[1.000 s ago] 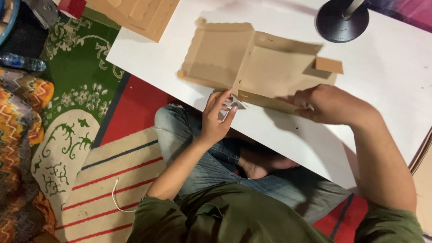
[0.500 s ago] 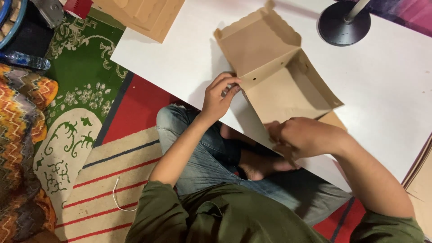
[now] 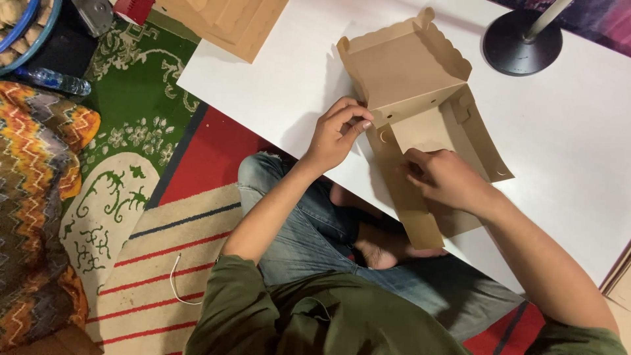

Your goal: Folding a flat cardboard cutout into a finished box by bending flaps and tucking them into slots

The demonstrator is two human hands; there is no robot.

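Head view, looking straight down: the white tabletop (image 3: pixel 578 164) fills the upper right, and I sit on the floor at its near edge with my knees tucked under it. On the tabletop, right in front of me, lies the brown cardboard box blank (image 3: pixel 420 105), half folded. Its long axis runs from the far scalloped end, up near the black lamp base (image 3: pixel 519 46), down toward me, where a long narrow flap (image 3: pixel 411 210) hangs out past the tabletop's near edge over my lap. The far half already stands as a shallow tray with raised walls; the near half lies flatter.

Both my hands are on the box, one to each side of its middle fold. My left hand (image 3: pixel 338 131) sits at the left edge of the blank, fingers pinched together on the corner of the side wall where the raised half meets the flat half. My right hand (image 3: pixel 444 177) rests a little nearer to me and to the right, fingers curled and pressing down on the flat panel; I cannot tell whether it grips anything beneath. The two are close, and the fold line runs between them. The long flap lies nearer my right hand, just below it.

A stack of more flat cardboard (image 3: pixel 230 20) lies at the tabletop's far left corner, well apart from both hands.
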